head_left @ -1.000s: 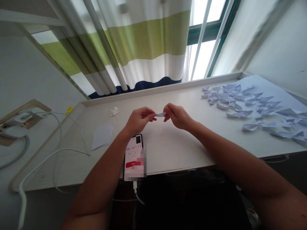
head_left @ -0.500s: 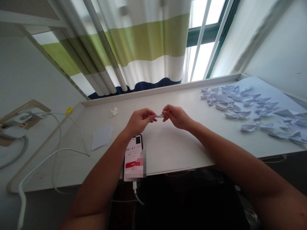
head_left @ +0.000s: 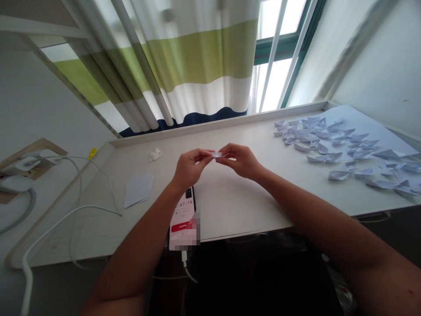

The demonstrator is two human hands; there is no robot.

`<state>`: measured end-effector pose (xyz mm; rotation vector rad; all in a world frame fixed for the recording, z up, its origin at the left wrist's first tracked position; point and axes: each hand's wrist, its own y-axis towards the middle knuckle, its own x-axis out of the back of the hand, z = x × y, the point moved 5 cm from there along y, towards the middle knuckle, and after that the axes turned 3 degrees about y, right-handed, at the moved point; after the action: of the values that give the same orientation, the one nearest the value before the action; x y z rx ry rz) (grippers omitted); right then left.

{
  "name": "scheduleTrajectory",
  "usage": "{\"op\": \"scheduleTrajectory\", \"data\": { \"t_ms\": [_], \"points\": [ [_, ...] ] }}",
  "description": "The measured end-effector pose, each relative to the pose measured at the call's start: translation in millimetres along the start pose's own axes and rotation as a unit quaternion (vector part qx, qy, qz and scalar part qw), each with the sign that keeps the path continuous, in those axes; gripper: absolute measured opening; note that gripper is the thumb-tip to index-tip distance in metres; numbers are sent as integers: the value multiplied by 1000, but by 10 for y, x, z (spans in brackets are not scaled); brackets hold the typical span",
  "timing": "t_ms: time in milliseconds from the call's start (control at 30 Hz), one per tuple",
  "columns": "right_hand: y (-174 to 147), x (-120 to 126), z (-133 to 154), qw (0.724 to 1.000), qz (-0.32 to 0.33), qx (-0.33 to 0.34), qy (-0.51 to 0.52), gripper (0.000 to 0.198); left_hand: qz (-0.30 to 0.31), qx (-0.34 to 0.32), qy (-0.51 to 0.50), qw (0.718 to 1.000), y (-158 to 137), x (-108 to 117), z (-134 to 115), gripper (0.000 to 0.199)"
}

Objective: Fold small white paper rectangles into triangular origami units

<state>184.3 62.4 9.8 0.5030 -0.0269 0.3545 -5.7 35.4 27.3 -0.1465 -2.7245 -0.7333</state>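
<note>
A small folded white paper (head_left: 217, 154) is held up above the middle of the desk, its ends partly hidden by fingers. My left hand (head_left: 192, 166) pinches its left end between thumb and fingers. On the other side, my right hand (head_left: 240, 161) has thumb and fingertips closed around the right end. Many folded paper boats (head_left: 324, 136) lie spread over the right side of the desk, apart from my hands. Left of my left forearm rests a small stack of white paper sheets (head_left: 138, 190).
A phone (head_left: 182, 224) showing a running timer lies at the desk's front edge, partly under my left forearm, with a charging cable (head_left: 184, 259). Crumpled paper (head_left: 155, 154) sits at the back left. White cables (head_left: 66, 215) run from a wall socket (head_left: 26, 169). A curtain (head_left: 197, 57) hangs behind.
My right hand's fingers have shifted on the folded paper, with the thumb now lower and straighter. The paper is raised slightly and the two hands are a little closer.
</note>
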Motion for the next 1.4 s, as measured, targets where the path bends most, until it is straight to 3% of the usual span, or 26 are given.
{"op": "scheduleTrajectory", "data": {
  "t_ms": [333,500,633,733,833,1000,1200,1400],
  "points": [
    [-16,2,57,999,-31,26,9,52,-4,-20,70,997,-8,30,-52,25],
    [-17,3,48,999,-32,29,10,49,17,-65,95,993,-12,10,-106,22],
    [-23,-2,98,998,-50,39,24,52,-16,-81,83,993,-27,7,-136,18],
    [-30,-10,152,997,-54,38,31,54,-37,-57,52,996,-35,13,-136,24],
    [-26,-24,156,997,-38,21,57,54,-15,-19,27,999,-33,-4,-119,35],
    [-2,-17,80,997,-22,7,77,49,-9,-9,4,1000,-7,25,-81,40],
    [-2,-17,7,995,-21,-17,96,45,48,74,-26,996,0,-33,44,40],
    [9,-57,27,989,-5,-31,143,45,38,49,-36,997,-12,-52,-9,35]
  ]
}}
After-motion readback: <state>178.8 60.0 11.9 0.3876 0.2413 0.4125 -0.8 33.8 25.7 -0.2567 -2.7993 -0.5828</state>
